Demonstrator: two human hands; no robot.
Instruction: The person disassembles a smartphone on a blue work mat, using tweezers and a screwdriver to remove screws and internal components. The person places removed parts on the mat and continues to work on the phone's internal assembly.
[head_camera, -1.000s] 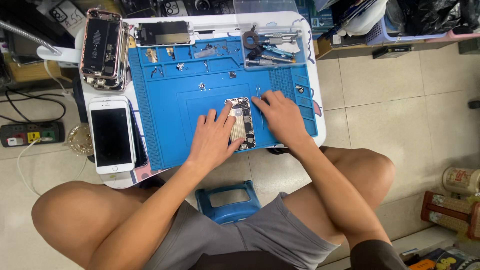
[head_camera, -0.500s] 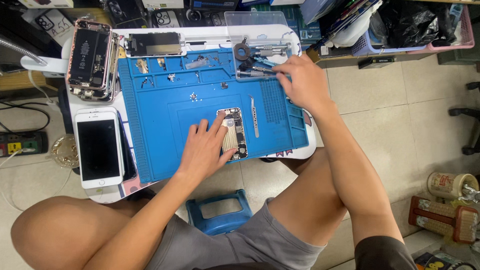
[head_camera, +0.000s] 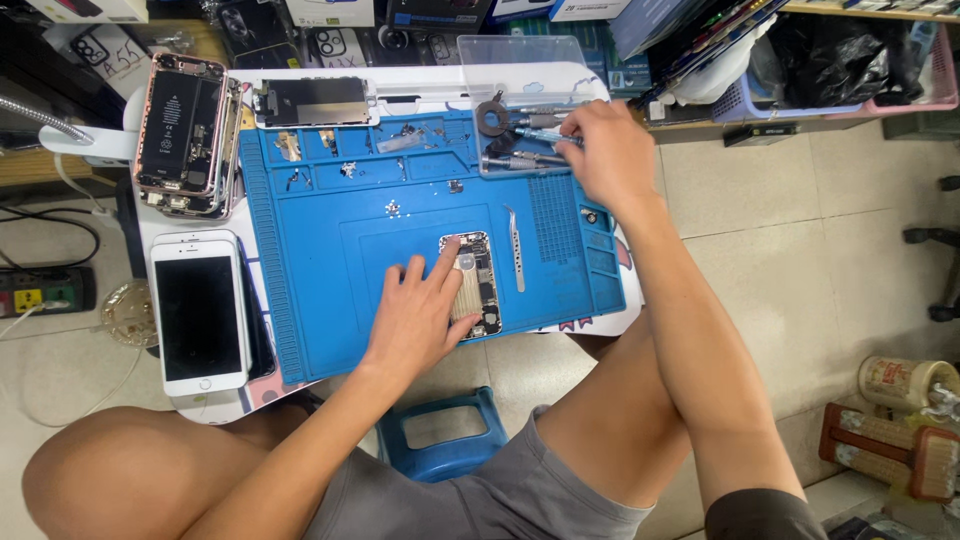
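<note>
Now, left hand (head_camera: 420, 315): flat and open, pressing down on opened phone (head_camera: 472, 284) on blue mat (head_camera: 330, 290).
Right hand (head_camera: 610, 150): fingers closed, gripping a screwdriver (head_camera: 535, 133) at clear tray (head_camera: 520, 70).
Beside phone: tweezers (head_camera: 515, 248).

Under our left hand (head_camera: 420, 315) we are seeing a matt blue rubbery mat (head_camera: 330, 260); by our right hand (head_camera: 608, 150), shiny metal tweezers (head_camera: 516, 250) and a clear plastic tray (head_camera: 525, 60).

Opened silver smartphone chassis (head_camera: 472, 283) — lying flat, internals exposed, centre frame; slim blue-handled screwdriver (head_camera: 540, 135) — horizontal, upper centre.
</note>
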